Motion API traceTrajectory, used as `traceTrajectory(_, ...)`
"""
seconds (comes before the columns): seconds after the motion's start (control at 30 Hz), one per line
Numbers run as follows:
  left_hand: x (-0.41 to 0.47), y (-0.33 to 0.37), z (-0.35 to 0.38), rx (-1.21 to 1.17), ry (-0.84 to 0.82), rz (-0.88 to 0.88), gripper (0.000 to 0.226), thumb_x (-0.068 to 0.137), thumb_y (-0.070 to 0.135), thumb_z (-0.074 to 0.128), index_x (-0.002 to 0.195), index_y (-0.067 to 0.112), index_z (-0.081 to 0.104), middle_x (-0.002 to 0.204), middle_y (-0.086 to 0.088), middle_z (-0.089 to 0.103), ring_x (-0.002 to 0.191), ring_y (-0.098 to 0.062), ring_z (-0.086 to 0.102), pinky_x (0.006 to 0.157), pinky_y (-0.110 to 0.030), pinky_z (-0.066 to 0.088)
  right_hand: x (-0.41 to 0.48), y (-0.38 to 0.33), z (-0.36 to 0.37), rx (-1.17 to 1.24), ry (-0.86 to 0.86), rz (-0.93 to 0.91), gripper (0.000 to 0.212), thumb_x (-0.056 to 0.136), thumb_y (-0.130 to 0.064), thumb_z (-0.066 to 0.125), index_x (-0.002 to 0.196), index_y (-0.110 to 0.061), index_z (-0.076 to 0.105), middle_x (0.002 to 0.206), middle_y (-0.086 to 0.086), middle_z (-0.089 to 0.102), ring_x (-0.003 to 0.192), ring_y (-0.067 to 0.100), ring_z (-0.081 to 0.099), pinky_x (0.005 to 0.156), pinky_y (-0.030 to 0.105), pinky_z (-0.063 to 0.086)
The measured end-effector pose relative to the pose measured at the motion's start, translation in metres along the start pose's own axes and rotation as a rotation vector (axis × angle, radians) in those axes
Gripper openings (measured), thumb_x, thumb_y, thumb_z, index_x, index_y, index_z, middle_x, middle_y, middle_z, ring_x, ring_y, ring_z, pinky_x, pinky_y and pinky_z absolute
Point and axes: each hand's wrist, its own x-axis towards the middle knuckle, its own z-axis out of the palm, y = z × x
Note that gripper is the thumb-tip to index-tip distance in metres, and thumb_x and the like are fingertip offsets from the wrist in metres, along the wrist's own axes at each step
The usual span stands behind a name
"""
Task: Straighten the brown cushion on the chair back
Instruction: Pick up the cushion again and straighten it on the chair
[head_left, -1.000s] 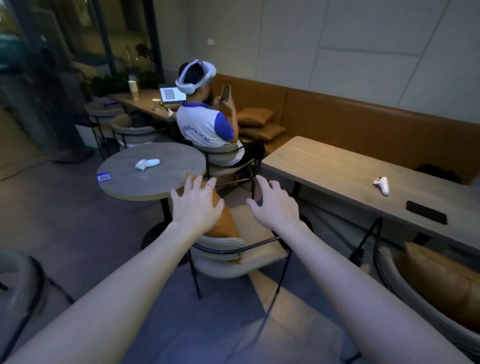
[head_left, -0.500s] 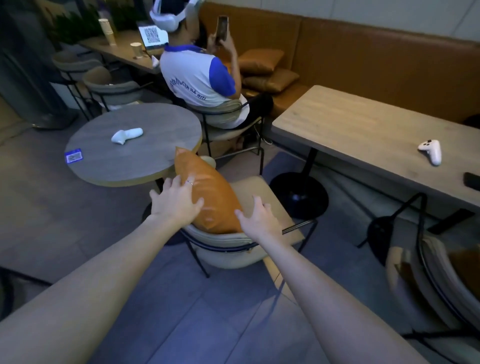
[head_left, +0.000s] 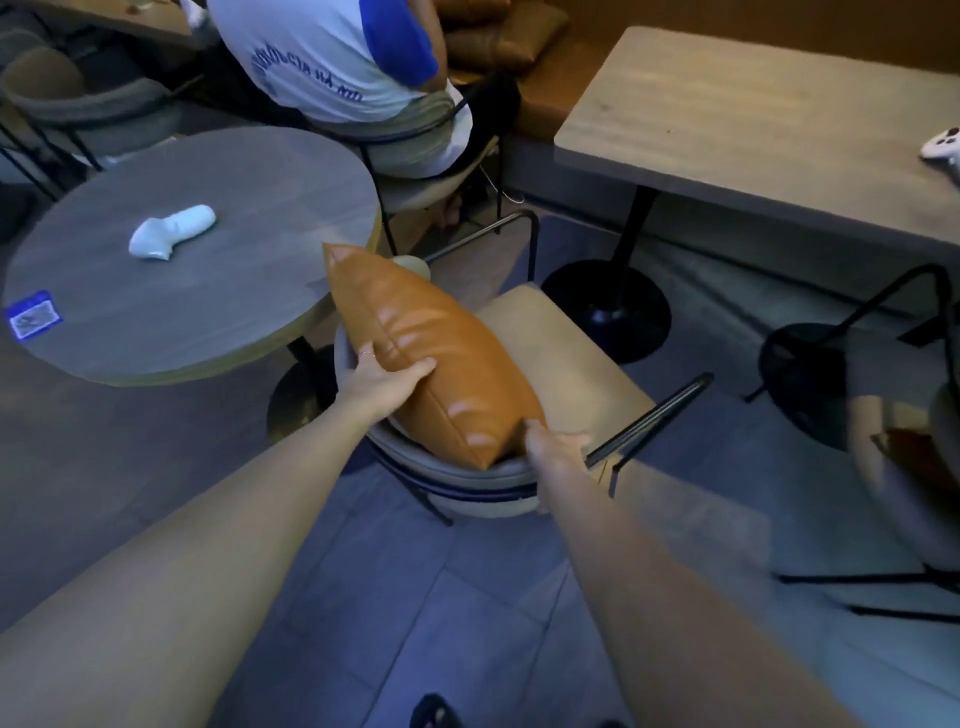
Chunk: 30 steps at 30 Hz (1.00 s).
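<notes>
Glossy brown cushion (head_left: 436, 358) tilted on chair back (head_left: 457, 475), left hand (head_left: 382, 382) and right hand (head_left: 553, 447) gripping it

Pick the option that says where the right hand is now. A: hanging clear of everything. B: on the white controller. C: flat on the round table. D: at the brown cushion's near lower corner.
D: the right hand pinches the near lower corner of the brown cushion, just above the chair back.

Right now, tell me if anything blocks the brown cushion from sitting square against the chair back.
Nothing visible does. The glossy brown leather cushion already leans on the grey curved chair back, with the left hand and right hand gripping it directly.
</notes>
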Motion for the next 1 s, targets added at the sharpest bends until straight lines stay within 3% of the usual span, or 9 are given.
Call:
traceTrajectory(0.07, 0.022, -0.003, 0.003, -0.072, -0.023, -0.009, 0.121, 0.077, 0.069, 0.074, 0.163, 0.028, -0.001, 0.164, -0.003, 0.033, 0.143, -0.031, 0.041, 0.117, -0.043, 0.034, 0.009, -0.002, 0.011, 0.089, 0.04, 0.069, 0.1, 0.092, -0.045, 0.058, 0.16, -0.028, -0.014, 0.165, 0.026, 0.01, 0.139, 0.052, 0.036, 0.111, 0.062, 0.035)
traceTrajectory(0.2, 0.047, -0.003, 0.004, -0.105, -0.028, -0.045, 0.148, 0.056, 0.086, 0.072, 0.159, 0.031, -0.019, 0.169, -0.009, 0.018, 0.147, -0.035, 0.034, 0.121, -0.049, 0.029, 0.023, 0.004, 0.021, -0.016, 0.222, -0.005, 0.067, 0.098, -0.019, 0.051, 0.156, -0.01, 0.017, 0.159, 0.032, 0.018, 0.133, 0.047, 0.042, 0.105, 0.047, 0.037)
traceTrajectory(0.3, 0.061, -0.001, 0.001, -0.082, 0.018, -0.059, 0.144, 0.059, 0.087, 0.07, 0.16, 0.032, -0.017, 0.17, -0.011, 0.007, 0.149, -0.038, 0.029, 0.121, -0.053, 0.026, 0.033, 0.01, 0.027, -0.088, 0.277, -0.05, 0.061, 0.097, -0.013, 0.05, 0.15, -0.005, 0.021, 0.15, 0.036, 0.025, 0.123, 0.05, 0.049, 0.09, 0.042, 0.039)
traceTrajectory(0.43, 0.07, 0.004, 0.0, -0.096, 0.047, -0.07, 0.131, 0.07, 0.078, 0.072, 0.162, 0.035, -0.011, 0.168, -0.017, 0.007, 0.147, -0.041, 0.029, 0.119, -0.055, 0.028, 0.034, 0.01, 0.022, -0.111, 0.275, -0.084, 0.06, 0.1, -0.016, 0.05, 0.151, -0.006, 0.019, 0.146, 0.036, 0.028, 0.118, 0.049, 0.052, 0.081, 0.037, 0.031)
traceTrajectory(0.63, 0.07, 0.016, 0.015, -0.101, 0.086, -0.096, 0.146, 0.042, 0.093, 0.062, 0.16, 0.042, -0.008, 0.164, -0.019, 0.014, 0.141, -0.047, 0.034, 0.116, -0.06, 0.031, 0.043, -0.002, -0.006, -0.257, 0.231, -0.178, 0.052, 0.1, -0.018, 0.051, 0.143, -0.006, 0.024, 0.142, 0.036, 0.031, 0.121, 0.049, 0.051, 0.08, 0.038, 0.033)
traceTrajectory(0.73, 0.068, 0.022, 0.024, -0.202, 0.077, -0.086, 0.128, 0.067, 0.08, 0.072, 0.161, 0.04, -0.004, 0.165, -0.018, 0.014, 0.143, -0.045, 0.032, 0.116, -0.057, 0.032, 0.061, -0.011, -0.028, -0.296, 0.241, -0.238, 0.05, 0.095, -0.02, 0.054, 0.137, -0.007, 0.029, 0.137, 0.035, 0.041, 0.12, 0.048, 0.052, 0.088, 0.041, 0.044)
traceTrajectory(0.8, 0.069, 0.027, 0.031, -0.244, 0.032, -0.096, 0.131, 0.065, 0.077, 0.076, 0.161, 0.041, -0.006, 0.166, -0.015, 0.018, 0.142, -0.044, 0.034, 0.111, -0.064, 0.034, 0.071, -0.019, -0.048, -0.309, 0.248, -0.265, 0.047, 0.092, -0.018, 0.054, 0.133, -0.008, 0.033, 0.134, 0.032, 0.047, 0.118, 0.046, 0.054, 0.088, 0.043, 0.048)
traceTrajectory(0.87, 0.067, 0.035, 0.041, -0.254, -0.005, -0.12, 0.138, 0.057, 0.08, 0.078, 0.16, 0.043, -0.007, 0.166, -0.012, 0.021, 0.141, -0.045, 0.035, 0.103, -0.073, 0.037, 0.082, -0.027, -0.068, -0.323, 0.236, -0.304, 0.052, 0.092, -0.019, 0.055, 0.138, -0.009, 0.033, 0.133, 0.029, 0.051, 0.117, 0.045, 0.055, 0.084, 0.041, 0.046)
traceTrajectory(1.0, 0.054, 0.055, 0.07, -0.249, -0.027, -0.146, 0.147, 0.051, 0.084, 0.077, 0.16, 0.041, -0.011, 0.166, -0.012, 0.018, 0.143, -0.047, 0.033, 0.1, -0.079, 0.037, 0.103, -0.042, -0.106, -0.338, 0.234, -0.329, 0.073, 0.09, -0.034, 0.066, 0.149, -0.013, 0.027, 0.134, 0.024, 0.053, 0.118, 0.044, 0.056, 0.091, 0.046, 0.052)
